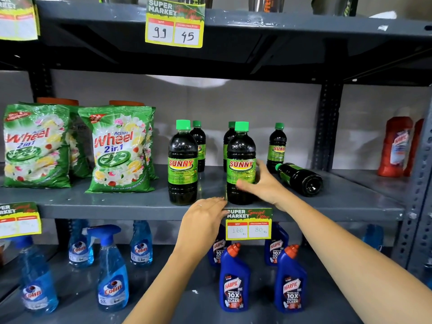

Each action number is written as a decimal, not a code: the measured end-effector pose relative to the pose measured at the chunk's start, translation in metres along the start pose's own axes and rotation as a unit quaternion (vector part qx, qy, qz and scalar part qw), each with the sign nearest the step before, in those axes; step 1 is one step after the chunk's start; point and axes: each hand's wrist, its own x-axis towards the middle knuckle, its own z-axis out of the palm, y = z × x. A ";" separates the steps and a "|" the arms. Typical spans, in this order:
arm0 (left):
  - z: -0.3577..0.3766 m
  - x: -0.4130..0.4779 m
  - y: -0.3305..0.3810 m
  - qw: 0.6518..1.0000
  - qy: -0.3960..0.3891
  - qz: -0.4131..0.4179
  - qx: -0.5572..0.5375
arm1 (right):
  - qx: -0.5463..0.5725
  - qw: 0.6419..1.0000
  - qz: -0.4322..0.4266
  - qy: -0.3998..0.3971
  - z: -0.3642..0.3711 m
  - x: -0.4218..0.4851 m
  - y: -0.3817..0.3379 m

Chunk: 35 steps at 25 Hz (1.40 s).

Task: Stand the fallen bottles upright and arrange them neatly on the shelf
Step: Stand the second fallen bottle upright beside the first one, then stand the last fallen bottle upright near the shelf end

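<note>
Two bare forearms reach up from the bottom edge toward a grey metal shelf [105, 202]. Left hand [205, 218] lies flat, palm down, on the shelf's front lip, fingers together and holding nothing, just beside a yellow price tag [248, 224]. Right hand [261, 183] is spread around the lower right side of a front Sunny bottle [240, 163], fingers touching its label; whether the grip is closed firmly cannot be told. That dark bottle with a green cap stands upright at the shelf's front edge. A second upright Sunny bottle [183, 163] stands to its left, with three more upright bottles [277, 146] in a row behind. One fallen bottle [300, 178] lies on its side to the right, cap pointing left, near the rear right bottle. Green Wheel detergent bags [119, 148] stand at the left of the same shelf, red Harpic bottles [395, 143] far right. Below sit blue Colin sprays [112, 272] and blue Harpic bottles [235, 279].
</note>
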 end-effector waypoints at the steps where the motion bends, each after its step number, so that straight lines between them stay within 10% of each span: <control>1: -0.002 -0.001 0.000 0.999 -0.001 -0.026 -0.023 | 0.041 0.998 -0.007 0.046 -0.007 -0.002 -0.002; 7: -0.010 0.014 0.020 0.993 0.086 0.066 -0.037 | 0.117 0.909 -0.114 0.384 -0.104 -0.003 0.004; 11: 0.012 0.048 0.069 0.987 -0.012 0.161 -0.020 | -0.148 0.948 0.119 0.256 -0.150 0.015 0.038; 15: 0.051 0.066 0.093 0.978 -0.173 0.070 0.093 | -0.065 0.950 0.298 0.072 -0.142 0.021 0.055; 26: 0.069 0.056 0.104 0.978 -0.157 0.033 0.137 | -0.022 0.964 0.104 0.243 -0.121 0.015 0.081; 35: 0.066 0.057 0.108 0.979 -0.164 -0.001 0.117 | 0.042 0.988 0.026 0.147 -0.115 0.017 0.094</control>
